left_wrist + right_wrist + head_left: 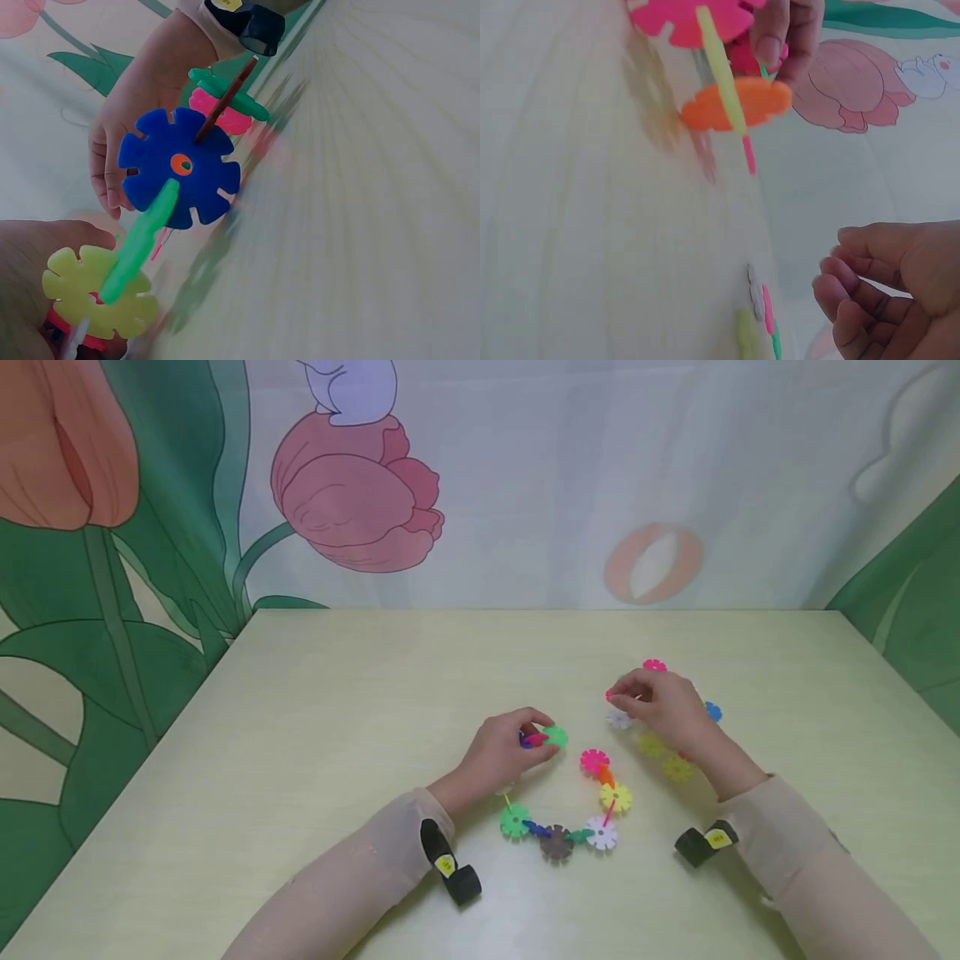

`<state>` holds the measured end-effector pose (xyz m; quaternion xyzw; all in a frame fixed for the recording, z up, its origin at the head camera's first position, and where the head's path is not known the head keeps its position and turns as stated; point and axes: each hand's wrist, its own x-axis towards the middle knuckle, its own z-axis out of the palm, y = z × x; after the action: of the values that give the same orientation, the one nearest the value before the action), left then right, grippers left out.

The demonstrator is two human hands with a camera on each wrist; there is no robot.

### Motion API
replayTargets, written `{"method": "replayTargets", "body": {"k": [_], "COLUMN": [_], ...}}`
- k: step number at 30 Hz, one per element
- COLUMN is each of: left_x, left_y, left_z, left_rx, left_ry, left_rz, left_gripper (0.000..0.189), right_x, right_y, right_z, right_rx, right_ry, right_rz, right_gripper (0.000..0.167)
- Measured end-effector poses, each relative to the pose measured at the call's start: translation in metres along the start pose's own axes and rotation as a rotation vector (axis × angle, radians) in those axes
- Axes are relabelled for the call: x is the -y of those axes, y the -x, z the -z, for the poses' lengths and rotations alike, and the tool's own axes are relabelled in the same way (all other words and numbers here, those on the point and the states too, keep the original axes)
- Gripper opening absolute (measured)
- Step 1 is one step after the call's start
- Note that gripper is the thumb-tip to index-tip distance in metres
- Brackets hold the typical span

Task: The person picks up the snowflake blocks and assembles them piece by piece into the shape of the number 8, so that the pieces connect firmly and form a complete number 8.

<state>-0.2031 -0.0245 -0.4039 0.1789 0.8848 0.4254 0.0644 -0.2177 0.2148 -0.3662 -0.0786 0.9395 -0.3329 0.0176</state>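
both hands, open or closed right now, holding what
Left hand: closed, holding the disc chain near its green end.
Right hand: open, fingers loosely curled, nothing visibly held.

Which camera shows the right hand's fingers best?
The right wrist view: it shows the right hand close up, its fingers loosely curled. The head view shows them smaller, from above; the left wrist view shows them farther off, partly behind a blue piece.

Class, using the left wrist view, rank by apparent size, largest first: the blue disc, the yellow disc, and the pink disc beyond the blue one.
1. Blue disc
2. Yellow disc
3. Pink disc, partly hidden
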Motion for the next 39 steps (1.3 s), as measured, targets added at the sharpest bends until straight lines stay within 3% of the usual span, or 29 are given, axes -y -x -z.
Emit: {"method": "replayTargets", "body": {"k": [9, 17, 23, 30, 39], "left_x": [-0.001, 0.000, -0.001, 0.000, -0.002], "left_y": [0.001, 0.000, 0.001, 0.000, 0.002], "left_z": [0.000, 0.001, 0.002, 0.001, 0.001], "left_rx": [0.003, 0.005, 0.008, 0.011, 0.024], "left_ry": [0.013, 0.019, 0.003, -0.002, 0.003], "left_rz": [0.018, 0.020, 0.031, 0.025, 0.040], "left_gripper": [0.030, 0.030, 0.030, 0.030, 0.030], "right_x": [-0.007, -0.010, -0.015, -0.020, -0.029], "right_y": [0.000, 0.002, 0.004, 0.011, 0.021], "right_z": [0.016, 0.034, 0.042, 0.037, 0.023], "right_rx": [0.046, 0.074, 0.107, 0.194, 0.248], "right_ry": [0.087, 0.100, 0.134, 0.140, 0.214], "right_rz": [-0.037, -0.047, -0.024, -0.041, 0.036], "right_gripper": [0.027, 0.033, 0.031, 0.033, 0.031]}}
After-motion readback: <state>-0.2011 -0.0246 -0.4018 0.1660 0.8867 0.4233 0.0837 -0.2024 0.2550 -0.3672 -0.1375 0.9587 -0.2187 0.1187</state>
